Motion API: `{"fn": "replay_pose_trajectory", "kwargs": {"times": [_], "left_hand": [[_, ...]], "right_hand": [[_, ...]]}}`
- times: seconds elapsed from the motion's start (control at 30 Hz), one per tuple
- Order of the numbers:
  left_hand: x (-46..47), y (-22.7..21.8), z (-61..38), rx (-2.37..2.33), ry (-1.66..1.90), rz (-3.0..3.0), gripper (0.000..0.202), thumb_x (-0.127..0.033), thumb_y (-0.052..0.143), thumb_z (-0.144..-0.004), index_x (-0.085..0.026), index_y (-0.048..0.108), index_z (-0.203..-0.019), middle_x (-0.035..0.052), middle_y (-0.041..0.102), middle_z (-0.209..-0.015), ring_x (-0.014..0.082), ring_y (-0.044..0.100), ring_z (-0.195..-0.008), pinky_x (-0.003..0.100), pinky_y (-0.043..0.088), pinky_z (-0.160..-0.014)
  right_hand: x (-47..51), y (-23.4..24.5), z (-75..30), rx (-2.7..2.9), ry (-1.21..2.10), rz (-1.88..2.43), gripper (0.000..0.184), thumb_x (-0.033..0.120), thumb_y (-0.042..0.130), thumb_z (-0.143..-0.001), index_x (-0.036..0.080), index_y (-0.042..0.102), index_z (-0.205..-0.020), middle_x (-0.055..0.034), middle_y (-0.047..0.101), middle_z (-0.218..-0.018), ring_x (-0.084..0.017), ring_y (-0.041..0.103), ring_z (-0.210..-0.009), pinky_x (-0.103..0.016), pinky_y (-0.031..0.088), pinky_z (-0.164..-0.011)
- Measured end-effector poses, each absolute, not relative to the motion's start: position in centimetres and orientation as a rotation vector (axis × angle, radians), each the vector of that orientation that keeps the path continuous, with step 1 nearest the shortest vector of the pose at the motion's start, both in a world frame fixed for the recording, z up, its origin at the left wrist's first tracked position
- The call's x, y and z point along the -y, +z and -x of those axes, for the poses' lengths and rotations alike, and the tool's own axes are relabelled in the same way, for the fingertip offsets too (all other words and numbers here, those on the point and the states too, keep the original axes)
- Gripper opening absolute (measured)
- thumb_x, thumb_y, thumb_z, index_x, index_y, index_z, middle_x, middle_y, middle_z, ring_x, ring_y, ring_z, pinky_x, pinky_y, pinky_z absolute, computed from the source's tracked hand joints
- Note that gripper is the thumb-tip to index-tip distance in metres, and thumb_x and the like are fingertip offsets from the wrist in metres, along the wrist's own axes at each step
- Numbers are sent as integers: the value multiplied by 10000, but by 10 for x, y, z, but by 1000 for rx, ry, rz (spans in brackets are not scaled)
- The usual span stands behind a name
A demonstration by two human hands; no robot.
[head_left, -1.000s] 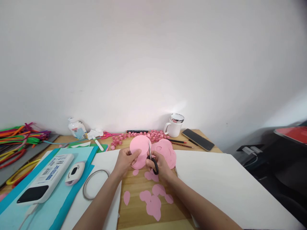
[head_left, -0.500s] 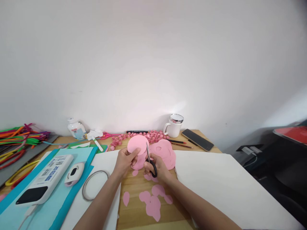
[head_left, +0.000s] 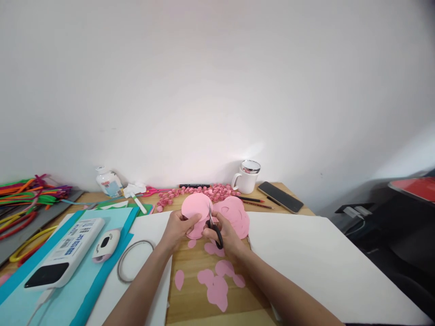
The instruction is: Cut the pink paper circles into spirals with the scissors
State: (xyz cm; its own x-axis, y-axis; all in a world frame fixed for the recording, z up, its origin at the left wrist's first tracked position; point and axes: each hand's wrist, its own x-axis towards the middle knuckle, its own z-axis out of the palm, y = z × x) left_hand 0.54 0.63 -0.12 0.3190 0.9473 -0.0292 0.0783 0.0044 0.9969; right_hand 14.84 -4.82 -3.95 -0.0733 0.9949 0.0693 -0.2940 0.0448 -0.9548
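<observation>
Between thumb and fingers, my left hand pinches a round pink paper disc by its lower edge. My right hand grips black-handled scissors, their blades pointing up at the disc's right edge. Whether the blades are parted is too small to tell. Behind and right of the hands lies a pile of pink paper circles. Below them, pink petal-shaped scraps rest on the wooden table.
Small pink rolled pieces lie behind the disc. A white mug, pencils and a phone stand or lie at back right. To the left are a tape ring, a white power bank and coloured pipe cleaners.
The disc has shifted slightly down and right, and the scissor blades now overlap its right edge more. Both hands stay on what they held.
</observation>
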Motion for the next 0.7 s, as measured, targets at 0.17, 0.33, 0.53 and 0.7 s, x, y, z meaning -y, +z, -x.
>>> {"fn": "replay_pose_trajectory", "kwargs": {"times": [0.17, 0.33, 0.53, 0.7], "left_hand": [[-7, -2, -4, -1017, 916, -1400, 468, -378, 714, -609, -177, 360, -377, -73, 337, -323, 34, 252, -350, 227, 141, -416], [-7, -1, -5, -992, 917, -1390, 465, -387, 712, -612, -179, 361, -388, -79, 329, -326, 34, 244, -352, 229, 135, -420], [-8, -1, -4, -1001, 939, -1359, 430, -383, 728, -592, -175, 392, -422, -83, 338, -339, 35, 243, -359, 232, 125, -424], [-8, -1, -4, -967, 969, -1370, 437, -373, 723, -612, -171, 385, -421, -82, 342, -332, 32, 243, -358, 231, 133, -428]], "right_hand": [[49, -43, -148, 1076, 1334, 928, 474, 331, 754, -641, 204, 453, -984, 73, 462, -622, -74, 363, -499, -190, 257, -440], [50, -41, -148, 1052, 1305, 984, 433, 314, 744, -638, 201, 466, -951, 84, 442, -590, -73, 365, -481, -188, 257, -428], [48, -45, -147, 1021, 1337, 954, 423, 287, 715, -665, 201, 439, -974, 98, 462, -528, -75, 390, -448, -185, 263, -423], [45, -50, -146, 1005, 1363, 915, 457, 291, 709, -665, 200, 420, -1008, 112, 467, -477, -84, 403, -410, -194, 286, -415]]}}
